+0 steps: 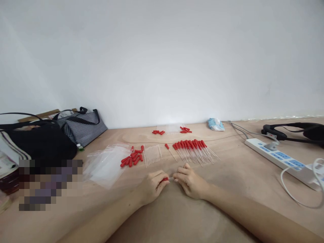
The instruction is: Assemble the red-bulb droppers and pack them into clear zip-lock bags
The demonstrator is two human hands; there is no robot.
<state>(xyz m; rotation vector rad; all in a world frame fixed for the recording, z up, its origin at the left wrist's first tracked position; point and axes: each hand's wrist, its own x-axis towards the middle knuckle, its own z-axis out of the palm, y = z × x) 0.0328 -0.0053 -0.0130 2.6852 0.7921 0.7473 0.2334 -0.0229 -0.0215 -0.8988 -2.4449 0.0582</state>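
Observation:
My left hand is closed around a small red rubber cap. My right hand pinches a thin clear glass tube whose end meets that cap. Both hands rest on the wooden table, almost touching. Just beyond them lie a heap of loose red caps, a row of bare clear tubes, one capped dropper on its own, and a fanned row of several capped droppers.
Clear zip bags lie left of the caps. More caps and tubes sit near the wall. Black and striped bags stand at the left. A tissue pack, a white power strip with cables and black headphones lie at the right.

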